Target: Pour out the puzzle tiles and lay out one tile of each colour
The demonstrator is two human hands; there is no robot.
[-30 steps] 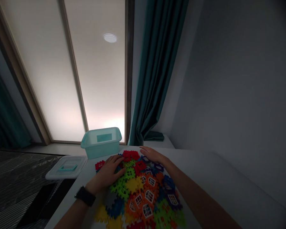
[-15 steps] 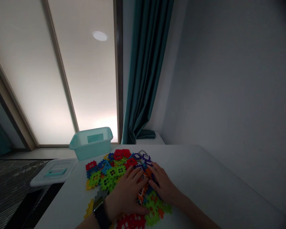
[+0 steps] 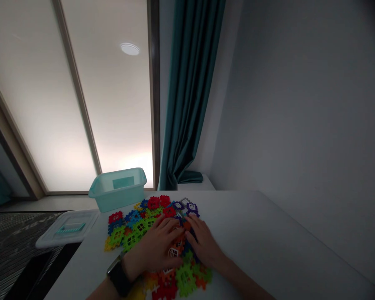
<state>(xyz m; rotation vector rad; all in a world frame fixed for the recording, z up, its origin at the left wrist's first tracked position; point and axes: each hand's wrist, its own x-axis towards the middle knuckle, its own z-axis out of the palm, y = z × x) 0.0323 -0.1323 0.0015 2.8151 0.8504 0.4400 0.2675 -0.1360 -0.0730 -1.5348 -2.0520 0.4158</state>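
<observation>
A heap of flat plastic building pieces with notched edges, in green, red, blue, yellow, orange and purple, spreads over the white table. My left hand, a dark watch on its wrist, lies palm down across the middle of the heap with its fingers spread. Orange pieces with white window frames show beside its thumb. My right hand rests on the heap's right side, fingers stretched and a little apart. Neither hand visibly grips a piece; what is under the palms is hidden.
A translucent teal bin stands at the table's far left. Its pale lid lies to the left, partly past the table edge. Behind are a teal curtain and a grey wall on the right.
Both hands have shifted slightly left in view, and the pieces near them have moved. The green and red pieces at the near side sit further left. The view has turned slightly.
</observation>
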